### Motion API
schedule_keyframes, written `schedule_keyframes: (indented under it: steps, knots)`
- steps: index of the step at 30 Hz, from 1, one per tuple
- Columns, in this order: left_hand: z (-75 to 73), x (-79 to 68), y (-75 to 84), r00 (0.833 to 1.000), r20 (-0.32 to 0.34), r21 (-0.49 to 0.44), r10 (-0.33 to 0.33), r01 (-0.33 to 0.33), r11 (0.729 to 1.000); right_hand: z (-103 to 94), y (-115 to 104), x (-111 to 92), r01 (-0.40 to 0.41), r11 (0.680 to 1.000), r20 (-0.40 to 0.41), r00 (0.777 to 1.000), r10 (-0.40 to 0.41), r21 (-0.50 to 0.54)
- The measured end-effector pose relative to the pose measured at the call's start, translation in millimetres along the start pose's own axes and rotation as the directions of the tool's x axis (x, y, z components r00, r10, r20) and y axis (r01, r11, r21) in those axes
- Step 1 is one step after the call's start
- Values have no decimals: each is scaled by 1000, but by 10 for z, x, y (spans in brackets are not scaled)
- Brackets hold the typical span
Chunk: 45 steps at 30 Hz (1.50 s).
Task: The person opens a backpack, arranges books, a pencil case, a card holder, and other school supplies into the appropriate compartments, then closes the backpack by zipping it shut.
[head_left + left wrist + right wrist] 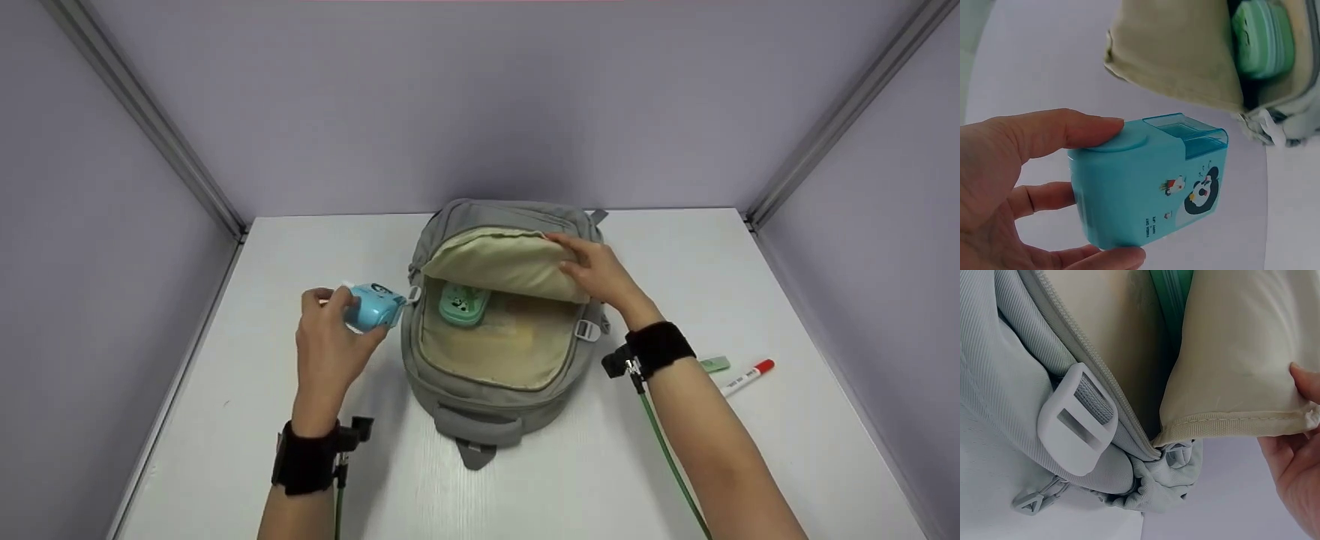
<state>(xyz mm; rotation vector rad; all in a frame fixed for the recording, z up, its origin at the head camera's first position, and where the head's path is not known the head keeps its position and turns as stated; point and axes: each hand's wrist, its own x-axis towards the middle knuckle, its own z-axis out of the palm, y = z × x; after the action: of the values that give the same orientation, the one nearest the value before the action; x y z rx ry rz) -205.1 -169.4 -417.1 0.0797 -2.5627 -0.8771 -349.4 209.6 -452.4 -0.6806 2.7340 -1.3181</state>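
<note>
My left hand [330,337] grips a light-blue plastic case [1134,185] with panda prints and a see-through blue corner. Thumb and fingers press opposite sides of it, left of the backpack. The grey backpack [480,427] lies unzipped on the table, its handle toward me. At its far right, my right hand [600,274] pinches the edge of the cream-lined front flap [1230,354], holding it raised. Inside, a green zippered case [463,304] with a printed figure rests at the left, partly under the flap; the rest of the compartment's upper part is hidden.
Right of the backpack, a white marker with a red cap [763,366] and a small green item [716,364] lie on the white table [315,247], partly behind my right forearm. Grey panels [480,105] enclose the back and sides. White buckles [1078,422] flank the opening.
</note>
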Motion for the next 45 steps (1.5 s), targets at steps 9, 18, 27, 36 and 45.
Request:
schedule_keyframes:
  steps: [9, 18, 27, 36, 45]
  knots:
    - [171, -247, 295, 987, 14, -213, 157, -151, 965, 16, 2, 15, 5, 1000, -16, 1000, -6, -11]
    - [614, -419, 392, 970, 112, -299, 214, -172, 939, 23, -8, 3, -4, 1000, 4, 1000, 4, 23]
    - [1070, -515, 503, 952, 208, -267, 223, -164, 950, 19, -9, -9, -2, 1000, -6, 1000, 2, 26]
    - [1450, -551, 581, 958, 201, -217, 205, -161, 963, 17, 6, -16, 13, 1000, -24, 1000, -12, 16]
    - [1703, -543, 603, 964, 129, -104, 231, -219, 970, 22, 21, -12, 14, 1000, -26, 1000, -14, 2]
